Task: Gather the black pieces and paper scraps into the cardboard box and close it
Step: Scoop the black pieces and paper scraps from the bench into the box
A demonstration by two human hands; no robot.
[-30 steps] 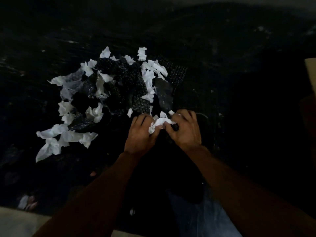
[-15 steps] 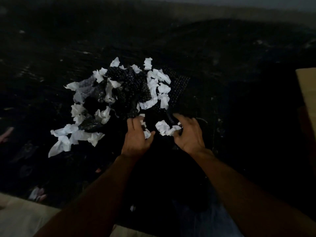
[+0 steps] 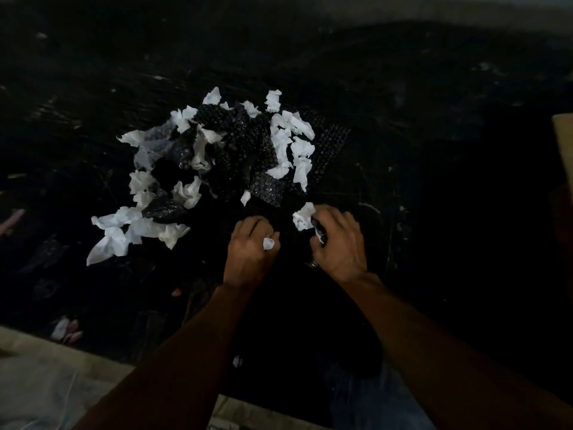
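Scraps lie heaped in the middle of a dark, scuffed surface [image 3: 403, 88], a little toward its left side. The paper scraps [image 3: 302, 147] are white, torn and crumpled, no two the same shape, and they ring and overlap the black pieces [image 3: 235, 144]. Those pieces are glossy and covered in rows of small raised bumps; some are bent or folded, and one flatter piece sticks out at the right side of the heap. More white scraps trail from the heap toward the near left corner.

Both hands are at the near edge of the heap, apart from each other. The left hand [image 3: 249, 252] is knuckles up, its fingers curled in, pinching a small scrap [image 3: 268, 243] against the thumb. The right hand [image 3: 339, 243] is also curled, gripping a larger scrap [image 3: 304, 216] that pokes out past its fingertips. Something dark and shiny sits under its fingers, possibly a black piece, though the dim light leaves that unclear.

At the right edge of the surface, well apart from the heap, only a tan sliver of the cardboard box [image 3: 563, 150] shows, so I cannot tell whether it is open. A pale cloth [image 3: 46, 383] lies along the near left edge.
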